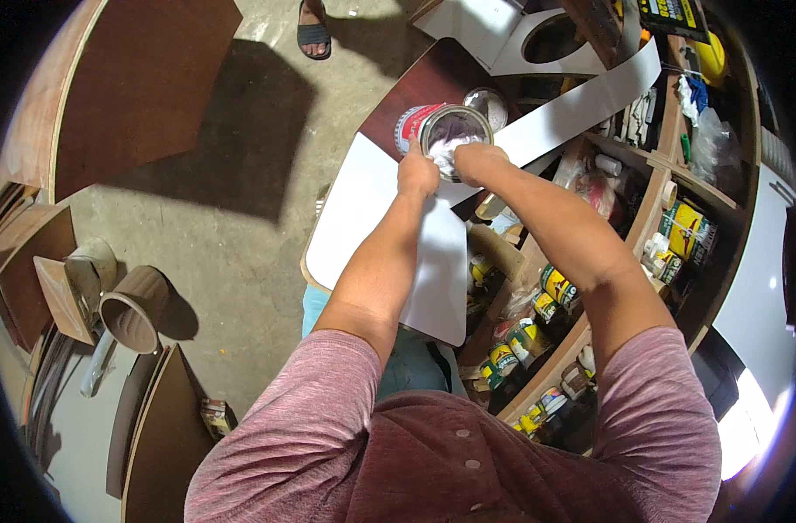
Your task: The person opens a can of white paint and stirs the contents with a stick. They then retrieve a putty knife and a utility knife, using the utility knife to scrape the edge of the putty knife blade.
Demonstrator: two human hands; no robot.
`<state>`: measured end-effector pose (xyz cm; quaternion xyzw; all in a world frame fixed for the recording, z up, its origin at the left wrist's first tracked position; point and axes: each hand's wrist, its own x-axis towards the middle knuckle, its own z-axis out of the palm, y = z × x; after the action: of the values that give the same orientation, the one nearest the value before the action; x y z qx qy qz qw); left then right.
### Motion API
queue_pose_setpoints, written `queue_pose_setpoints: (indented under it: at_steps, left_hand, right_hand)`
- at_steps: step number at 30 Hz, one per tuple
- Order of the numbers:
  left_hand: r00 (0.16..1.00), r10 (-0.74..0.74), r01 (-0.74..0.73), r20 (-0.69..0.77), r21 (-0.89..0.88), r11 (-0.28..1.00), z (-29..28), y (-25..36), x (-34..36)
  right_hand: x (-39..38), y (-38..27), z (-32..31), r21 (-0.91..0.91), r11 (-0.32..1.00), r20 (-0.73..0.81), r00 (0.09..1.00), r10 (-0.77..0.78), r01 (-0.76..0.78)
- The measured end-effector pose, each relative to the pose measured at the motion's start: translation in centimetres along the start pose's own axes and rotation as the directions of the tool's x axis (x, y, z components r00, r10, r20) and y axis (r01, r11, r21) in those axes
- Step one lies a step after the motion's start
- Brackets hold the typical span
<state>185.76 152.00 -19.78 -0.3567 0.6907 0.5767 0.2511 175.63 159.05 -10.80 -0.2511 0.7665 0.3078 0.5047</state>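
Note:
A metal can with a red and silver label is tilted over a board with a white face and a dark red-brown part. Whitish material lies inside it. My left hand grips the near side of the can. My right hand is at the can's mouth, fingers closed and partly inside, on something hidden. Just behind the can sits a round metal lid. A long white strip runs diagonally to the upper right.
Wooden compartments with several cans, jars and plastic bags fill the right. Curved wooden panels and leaning boards line the left, beside a brown bin. Another person's sandalled foot stands on the concrete floor at the top.

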Motion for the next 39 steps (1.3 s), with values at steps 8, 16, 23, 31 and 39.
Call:
queue_pose_setpoints:
  at_steps: [8,16,23,31,39]
  left_hand:
    - [0.983,-0.102,0.136,0.154,-0.234,0.963,-0.4,1.2,0.1]
    - [0.992,0.007,-0.02,-0.122,-0.11,0.994,3.4,-1.1,1.4]
    - [0.998,-0.039,0.045,0.039,-0.159,0.986,1.9,-0.6,1.0]
    - [0.995,-0.04,0.061,0.088,-0.256,0.965,3.1,-1.8,1.9]
    - [0.997,-0.059,0.069,0.05,-0.241,0.968,1.3,-0.5,0.8]
  right_hand:
    - [-5.7,3.7,-3.7,-0.078,0.997,-0.366,0.929,-0.051,0.024]
    - [1.1,1.3,-0.7,0.0,0.999,-0.151,0.988,-0.038,0.038]
    - [-3.0,5.0,-2.4,0.451,0.872,-0.114,0.981,-0.155,0.19]
    - [-0.4,3.7,-1.2,-0.182,0.983,-0.346,0.936,-0.058,-0.007]
    - [-1.9,2.3,-3.0,0.068,0.98,-0.107,0.978,-0.178,0.186]
